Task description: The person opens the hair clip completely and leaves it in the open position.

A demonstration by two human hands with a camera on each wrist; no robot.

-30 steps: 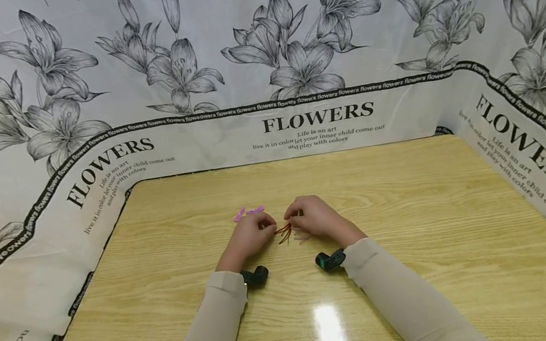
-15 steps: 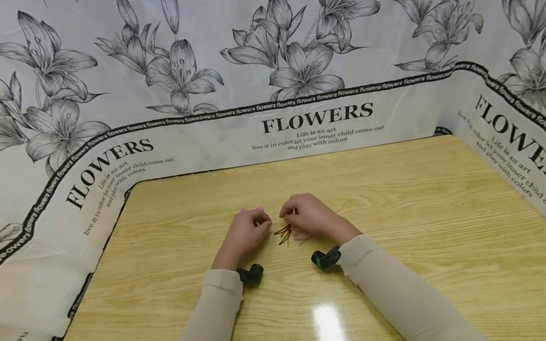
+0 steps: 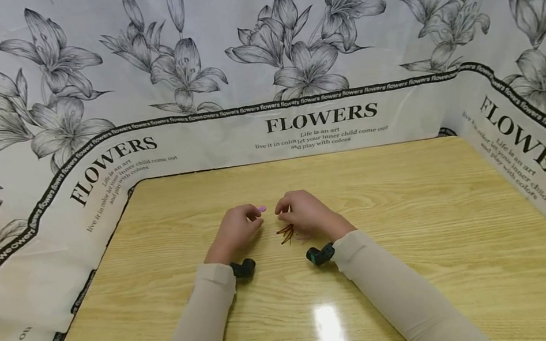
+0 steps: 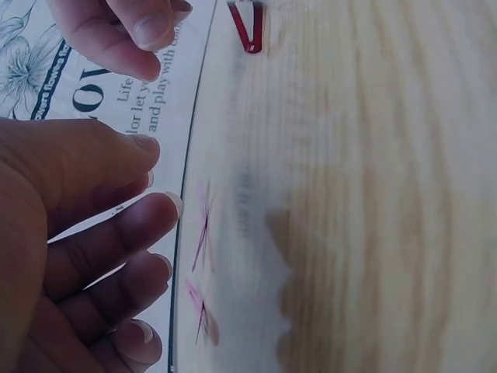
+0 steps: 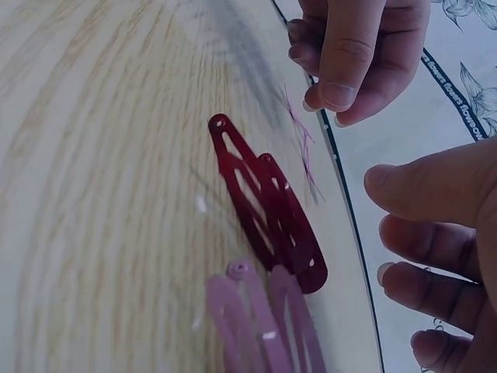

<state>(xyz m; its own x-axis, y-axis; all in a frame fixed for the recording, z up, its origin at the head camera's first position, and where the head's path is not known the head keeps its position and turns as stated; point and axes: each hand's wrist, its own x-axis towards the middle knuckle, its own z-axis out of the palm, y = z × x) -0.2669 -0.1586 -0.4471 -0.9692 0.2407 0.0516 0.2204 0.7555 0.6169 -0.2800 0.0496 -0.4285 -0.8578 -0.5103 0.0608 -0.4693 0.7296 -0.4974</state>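
Observation:
My left hand [image 3: 236, 231] hovers over the table with loosely bent fingers and nothing between them; in its wrist view thumb and fingertips are apart. Just past its fingertips lies a bright pink snap hair clip [image 3: 261, 209]; the left wrist view shows two slim pink clips, one [image 4: 203, 229] and another [image 4: 200, 311]. My right hand [image 3: 307, 212] is held opposite, thumb and fingers parted and holding nothing. Below its fingertips lie dark red snap hair clips [image 5: 268, 206], overlapping each other. Lilac snap hair clips [image 5: 268, 322] lie beside them, mostly hidden by the right hand in the head view.
A wood-grain table [image 3: 398, 281] carries the clips. White cloth [image 3: 226, 136] printed with flowers and lettering rises along its back and sides. Small dark cameras are strapped at the left wrist [image 3: 245, 268] and the right wrist [image 3: 320, 254].
The left hand has drawn away leftward from the red clips, which stay on the table. My right hand has shifted slightly left and farther back, its thumb and fingers parting.

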